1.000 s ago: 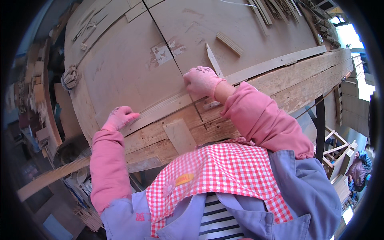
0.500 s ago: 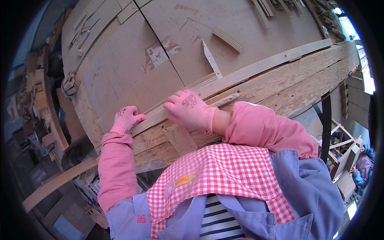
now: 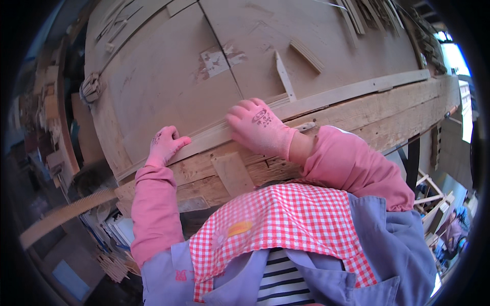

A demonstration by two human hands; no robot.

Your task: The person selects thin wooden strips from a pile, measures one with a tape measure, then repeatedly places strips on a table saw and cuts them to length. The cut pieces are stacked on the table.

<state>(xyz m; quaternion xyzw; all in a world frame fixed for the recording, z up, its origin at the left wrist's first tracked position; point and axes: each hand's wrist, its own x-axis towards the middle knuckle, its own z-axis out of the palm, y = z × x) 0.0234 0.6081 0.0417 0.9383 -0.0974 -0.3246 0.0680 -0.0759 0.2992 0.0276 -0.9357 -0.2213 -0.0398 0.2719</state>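
From afar, I judge the strips (image 3: 205, 142) laid along the tabletop (image 3: 153, 84), handling unfinished; I can't tell whether left hand (image 3: 163, 146) or right hand (image 3: 261, 127) has its grip clamped.

From my remote station I record a woodworking workshop. Evidence: a scuffed wooden desk (image 3: 148, 76), a long slat (image 3: 205, 142) along its near edge, strips (image 3: 359, 23) piled farther back, bundled sticks (image 3: 91, 88) at left, a frame (image 3: 429, 199) at far right.
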